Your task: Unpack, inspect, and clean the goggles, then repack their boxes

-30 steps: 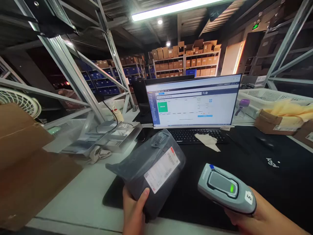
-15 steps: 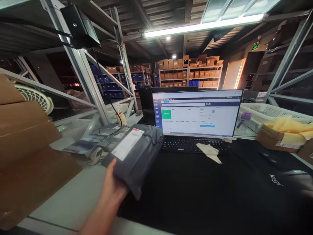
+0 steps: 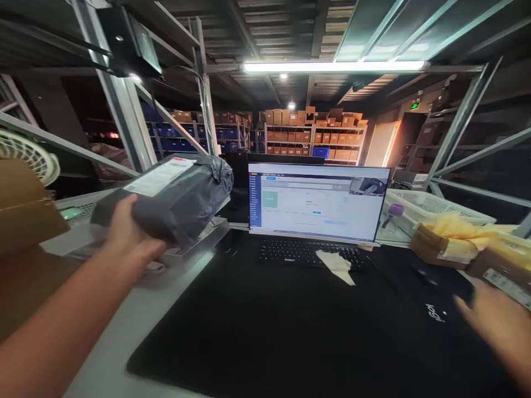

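Mat [image 3: 265, 326]: spans from right of the left hand [image 3: 129, 236] to under the right hand [image 3: 495, 309]. Screen [image 3: 315, 202]: beyond and between both hands, lit. Parcel [image 3: 182, 202]: in the left hand, most of it beyond and to the right of the fingers; looks lifted. Tray [image 3: 213, 235]: beyond and right of the left hand, partly hidden by the parcel.

Left hand: grasping the parcel at its near side. Right hand: blurred; nothing seen in it, but cannot tell whether curled, spread or resting on something. Label [image 3: 160, 176]: just past the left fingertips.

Risk (judged): one-handed, near-side hold on smooth wrap; weight beyond the fingers could tip or slip the parcel onto the tray.

Orientation: long axis left to right, rising slightly rightward; crumpled end right, toward the screen, label face up.
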The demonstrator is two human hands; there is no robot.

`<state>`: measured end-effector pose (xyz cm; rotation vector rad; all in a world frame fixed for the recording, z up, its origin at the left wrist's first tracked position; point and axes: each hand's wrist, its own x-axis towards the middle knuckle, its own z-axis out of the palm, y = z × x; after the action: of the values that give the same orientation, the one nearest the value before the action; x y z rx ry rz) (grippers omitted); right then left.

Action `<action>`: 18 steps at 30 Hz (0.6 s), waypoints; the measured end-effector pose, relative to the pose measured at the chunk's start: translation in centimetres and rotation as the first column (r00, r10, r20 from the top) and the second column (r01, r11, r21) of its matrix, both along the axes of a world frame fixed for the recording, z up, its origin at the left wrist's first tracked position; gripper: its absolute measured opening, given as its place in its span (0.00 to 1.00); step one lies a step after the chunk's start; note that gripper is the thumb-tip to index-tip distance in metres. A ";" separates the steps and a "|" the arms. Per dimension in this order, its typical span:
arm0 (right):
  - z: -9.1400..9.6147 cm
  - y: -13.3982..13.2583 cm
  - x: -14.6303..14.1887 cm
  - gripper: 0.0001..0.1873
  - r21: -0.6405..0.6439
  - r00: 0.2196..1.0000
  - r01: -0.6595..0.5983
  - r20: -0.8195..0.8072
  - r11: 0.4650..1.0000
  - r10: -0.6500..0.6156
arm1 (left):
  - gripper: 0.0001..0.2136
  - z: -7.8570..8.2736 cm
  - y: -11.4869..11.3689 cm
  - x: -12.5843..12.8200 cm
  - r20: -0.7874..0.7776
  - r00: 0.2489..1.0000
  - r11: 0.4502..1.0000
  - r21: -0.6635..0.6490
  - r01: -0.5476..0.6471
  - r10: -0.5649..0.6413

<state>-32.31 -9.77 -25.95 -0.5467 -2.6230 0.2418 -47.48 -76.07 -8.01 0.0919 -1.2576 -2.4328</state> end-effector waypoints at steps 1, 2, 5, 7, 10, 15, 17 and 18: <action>-0.3 -0.3 -1.7 0.32 0.059 0.997 0.043 0.061 0.997 -0.046 | 0.19 0.4 0.2 -0.1 -0.025 1.000 1.000 -0.021 0.008 -0.009; -0.6 -0.4 -3.4 0.33 0.102 0.990 0.090 0.096 0.991 -0.100 | 0.19 0.7 0.3 -0.1 -0.057 0.998 0.999 -0.041 0.008 -0.010; -2.4 0.8 -7.9 0.32 0.246 0.978 0.098 0.154 0.964 -0.139 | 0.19 1.6 1.0 0.7 -0.115 0.993 0.996 -0.085 -0.015 0.005; -4.3 3.2 -9.5 0.31 0.292 0.979 0.116 0.129 0.950 -0.159 | 0.19 2.3 1.6 1.7 -0.111 0.993 0.995 -0.091 -0.046 0.036; -7.8 7.8 -10.2 0.32 0.205 0.980 0.172 0.066 0.964 -0.189 | 0.19 3.3 2.5 3.0 -0.058 0.992 0.991 -0.062 -0.119 0.115; -10.9 11.9 -11.3 0.32 0.038 0.993 0.006 -0.122 0.999 -0.001 | 0.17 4.4 3.1 3.3 -0.014 0.985 0.981 -0.084 -0.173 0.173; -10.8 11.6 -11.4 0.28 0.021 0.995 -0.025 -0.094 0.999 0.027 | 0.16 4.5 3.0 2.9 -0.038 0.983 0.976 -0.116 -0.186 0.182; -10.6 11.4 -11.4 0.27 0.026 0.997 -0.028 -0.074 0.999 0.030 | 0.15 4.5 2.8 2.6 -0.051 0.976 0.971 -0.106 -0.216 0.212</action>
<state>-43.72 1.60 -36.57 -0.4818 -2.5598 0.2339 -44.87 -73.26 -3.46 0.1405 -1.2914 -2.1683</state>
